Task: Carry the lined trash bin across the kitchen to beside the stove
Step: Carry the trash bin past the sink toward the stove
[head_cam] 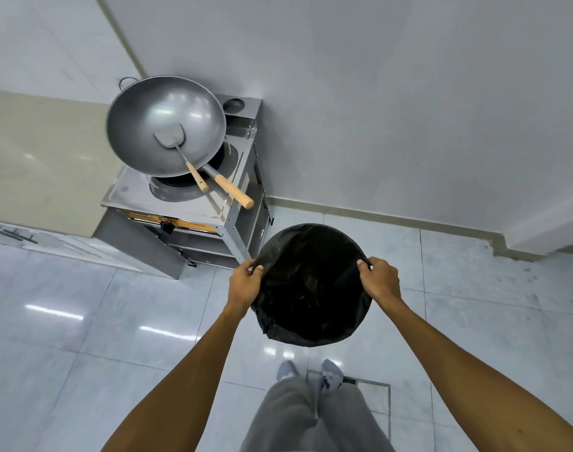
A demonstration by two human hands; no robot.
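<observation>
The round trash bin (311,282), lined with a black bag, is right in front of me, seen from above. My left hand (244,283) grips its left rim and my right hand (379,280) grips its right rim, thumbs over the liner's edge. The bin is just to the right of the steel stove (181,203), near the stove's front right corner leg. I cannot tell whether the bin rests on the tiled floor or hangs above it.
A large wok (164,125) with a metal spatula (181,151) sits on the stove. The white wall (376,109) with a beige skirting runs behind the bin. My socked feet (311,375) stand by a square floor drain cover (366,396).
</observation>
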